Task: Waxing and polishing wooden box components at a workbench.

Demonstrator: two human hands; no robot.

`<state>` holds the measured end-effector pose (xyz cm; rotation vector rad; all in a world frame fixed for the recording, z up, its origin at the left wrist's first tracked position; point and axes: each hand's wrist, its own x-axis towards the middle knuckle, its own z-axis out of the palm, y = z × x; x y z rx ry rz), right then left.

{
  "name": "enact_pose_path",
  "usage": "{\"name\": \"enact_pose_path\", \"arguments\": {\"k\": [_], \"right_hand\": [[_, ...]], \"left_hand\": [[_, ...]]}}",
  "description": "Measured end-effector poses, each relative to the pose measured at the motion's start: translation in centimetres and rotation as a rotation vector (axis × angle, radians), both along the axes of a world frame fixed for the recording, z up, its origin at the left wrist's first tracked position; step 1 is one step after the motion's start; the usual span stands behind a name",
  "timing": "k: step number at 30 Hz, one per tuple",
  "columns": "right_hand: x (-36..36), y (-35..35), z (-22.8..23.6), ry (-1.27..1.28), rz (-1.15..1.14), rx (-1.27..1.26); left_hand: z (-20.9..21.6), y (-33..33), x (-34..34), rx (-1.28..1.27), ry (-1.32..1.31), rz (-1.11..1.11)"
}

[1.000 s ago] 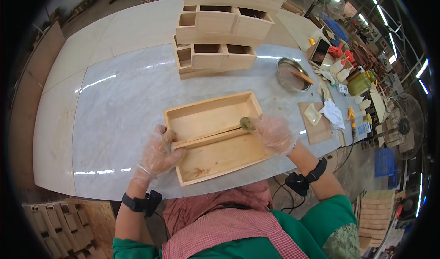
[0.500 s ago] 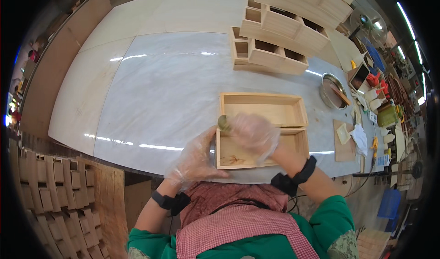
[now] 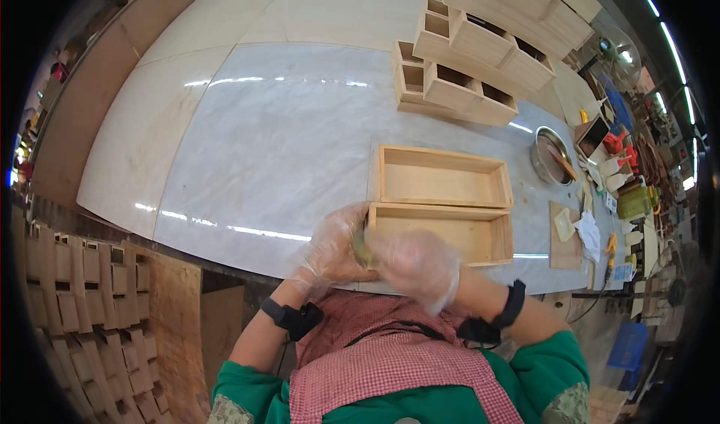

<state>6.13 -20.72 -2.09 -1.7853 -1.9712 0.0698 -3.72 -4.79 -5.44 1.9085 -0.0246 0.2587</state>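
Note:
Two shallow light-wood boxes lie side by side on the table, the far box (image 3: 442, 193) and the near box (image 3: 450, 261), both open at the top. At the near box's left end, my left hand (image 3: 335, 248) in a clear plastic glove is closed around its corner. My right hand (image 3: 420, 266), also gloved and smeared by motion, grips a small greenish pad (image 3: 362, 245). The pad is at the near box's left end, close to my left fingers. My right hand hides the box's near left part, and the pad's exact kind is unclear.
A stack of wooden drawer units (image 3: 480, 56) stands at the back right. To the right are a metal bowl (image 3: 551, 156) with a wooden-handled tool, a small board (image 3: 564, 236) and a white cloth (image 3: 589, 233). Slatted wooden pieces (image 3: 90, 289) are stacked at lower left.
My right hand and the pad have moved down from the boxes' shared edge to the near box's left end. The whole view has shifted slightly.

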Motion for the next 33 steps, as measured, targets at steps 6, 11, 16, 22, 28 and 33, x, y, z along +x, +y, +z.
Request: {"name": "enact_pose_path", "arguments": {"k": [6, 11, 16, 22, 28, 33], "right_hand": [[-2.1, -3.4, 0.8, -0.069, -0.091, -0.007], [1.0, -11.1, 0.9, -0.222, -0.392, -0.067], [2.4, -14.2, 2.5, -0.243, -0.507, -0.115], [-1.2, -6.5, -0.2, -0.051, -0.239, 0.111], [3.4, -16.1, 0.1, -0.172, -0.628, -0.298], [5.7, -23.0, -0.3, -0.296, -0.937, -0.223]], "left_hand": [[0.0, -0.6, 0.2, 0.058, 0.023, 0.033], [-0.1, -1.3, 0.1, -0.264, 0.037, 0.058], [-0.5, -1.4, 0.1, -0.144, 0.023, 0.056], [1.3, -2.6, 0.2, 0.031, 0.102, 0.127], [-0.5, -1.4, -0.2, -0.065, 0.091, 0.032], [-0.4, -1.7, 0.1, -0.098, 0.126, 0.061]]}}
